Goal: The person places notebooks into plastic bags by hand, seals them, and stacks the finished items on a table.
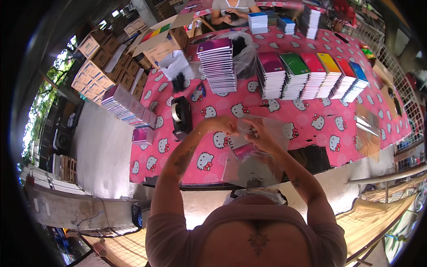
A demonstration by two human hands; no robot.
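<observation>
Hands pinch the top of a clear bag (251,167), left hand (220,124) and right hand (260,133); pink notebook (243,149) inside; tape dispenser (181,116) at nine o'clock.

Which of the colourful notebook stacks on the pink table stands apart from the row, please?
The tall purple-topped notebook stack beside the clear plastic bag stands alone; the others form one touching row.

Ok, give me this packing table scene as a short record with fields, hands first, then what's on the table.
left hand: pinching the top edge of a clear plastic bag
right hand: gripping the same bag's top
bag contents: small purple notebook
table cover: pink cartoon-cat cloth
near left hand: black tape dispenser
beyond hands: row of notebook stacks, covers purple, green, red, yellow, blue
far side: another person seated
</observation>
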